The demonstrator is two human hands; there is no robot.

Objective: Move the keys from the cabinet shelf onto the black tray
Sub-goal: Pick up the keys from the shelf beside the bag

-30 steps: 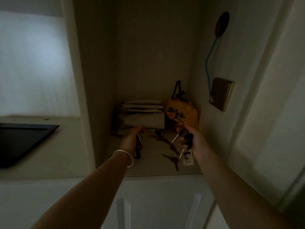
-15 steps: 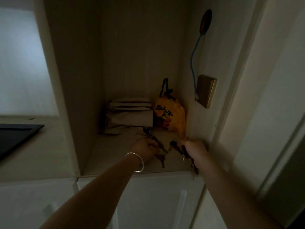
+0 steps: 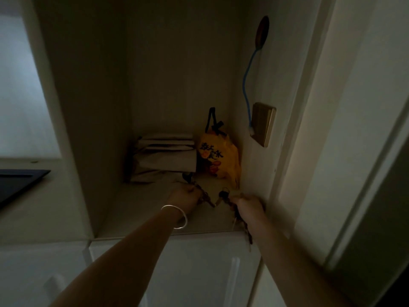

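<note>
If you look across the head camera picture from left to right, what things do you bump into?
black tray → folded cloth stack → left hand → yellow bag → right hand → blue cable → tan wall plate

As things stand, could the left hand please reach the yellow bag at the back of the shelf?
Probably yes: the left hand is already inside the shelf, with open space ahead to the yellow bag, though it is holding keys.
</note>
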